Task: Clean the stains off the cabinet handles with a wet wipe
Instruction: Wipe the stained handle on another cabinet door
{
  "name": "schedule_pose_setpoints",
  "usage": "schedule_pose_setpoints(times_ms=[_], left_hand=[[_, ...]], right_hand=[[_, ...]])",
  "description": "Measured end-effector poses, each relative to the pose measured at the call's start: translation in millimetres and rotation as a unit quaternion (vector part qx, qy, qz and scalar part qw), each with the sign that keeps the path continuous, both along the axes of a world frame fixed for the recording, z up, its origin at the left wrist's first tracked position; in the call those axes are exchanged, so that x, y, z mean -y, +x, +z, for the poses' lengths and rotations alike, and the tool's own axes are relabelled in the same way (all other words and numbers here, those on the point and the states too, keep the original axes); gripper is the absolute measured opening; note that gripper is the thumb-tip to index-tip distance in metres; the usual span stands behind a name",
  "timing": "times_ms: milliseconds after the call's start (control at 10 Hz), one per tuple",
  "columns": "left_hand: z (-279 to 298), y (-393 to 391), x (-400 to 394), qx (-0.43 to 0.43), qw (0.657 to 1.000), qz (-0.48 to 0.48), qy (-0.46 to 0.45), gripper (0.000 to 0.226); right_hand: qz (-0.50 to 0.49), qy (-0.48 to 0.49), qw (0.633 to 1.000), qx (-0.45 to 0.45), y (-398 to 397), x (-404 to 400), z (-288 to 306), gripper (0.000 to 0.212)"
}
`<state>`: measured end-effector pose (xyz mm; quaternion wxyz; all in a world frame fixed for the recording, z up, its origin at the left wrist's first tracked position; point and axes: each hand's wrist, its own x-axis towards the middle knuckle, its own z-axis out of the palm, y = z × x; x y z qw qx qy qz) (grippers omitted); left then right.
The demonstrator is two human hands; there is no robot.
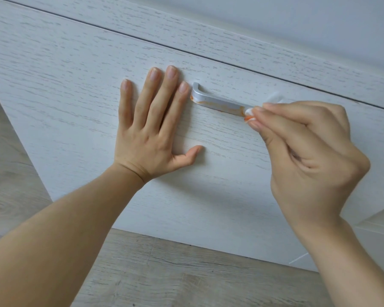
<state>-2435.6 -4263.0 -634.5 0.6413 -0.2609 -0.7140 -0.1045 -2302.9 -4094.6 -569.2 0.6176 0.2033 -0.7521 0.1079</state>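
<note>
A silver bar handle (217, 102) sits on a white wood-grain drawer front (75, 89), smeared with orange stains along its lower edge. My right hand (306, 151) pinches a white wet wipe (249, 114) against the handle's right end; the wipe shows orange marks. The hand hides the handle's right end. My left hand (152, 127) lies flat on the drawer front just left of the handle, fingers spread and straight.
A dark gap (186, 49) separates this drawer front from the white panel above it. Grey wood-look floor (175, 273) runs below the cabinet and at the left. Another white panel edge (377, 222) shows at the lower right.
</note>
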Motion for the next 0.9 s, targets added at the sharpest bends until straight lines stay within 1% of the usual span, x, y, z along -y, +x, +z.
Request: schedule_pose_setpoints(times_ms=[200, 500, 800, 900], left_hand=[[-1.5, -1.0, -0.5, -0.010, 1.000, -0.004, 0.003, 0.087], [-1.5, -1.5, -0.6, -0.014, 1.000, 0.004, 0.003, 0.089], [-0.9, -1.6, -0.9, -0.011, 1.000, 0.001, 0.002, 0.088], [-1.3, -1.0, -1.2, -0.008, 1.000, -0.004, 0.003, 0.088]], right_hand=[[-0.029, 0.016, 0.999, 0.002, 2.7, 1.0, 2.8, 0.004], [-0.015, 0.031, 0.999, -0.010, -6.9, 6.4, 1.4, 0.005], [-0.010, 0.010, 1.000, -0.005, -9.3, 14.3, 2.6, 0.004], [-0.011, -0.036, 0.999, 0.008, -1.2, 10.5, 4.2, 0.005]])
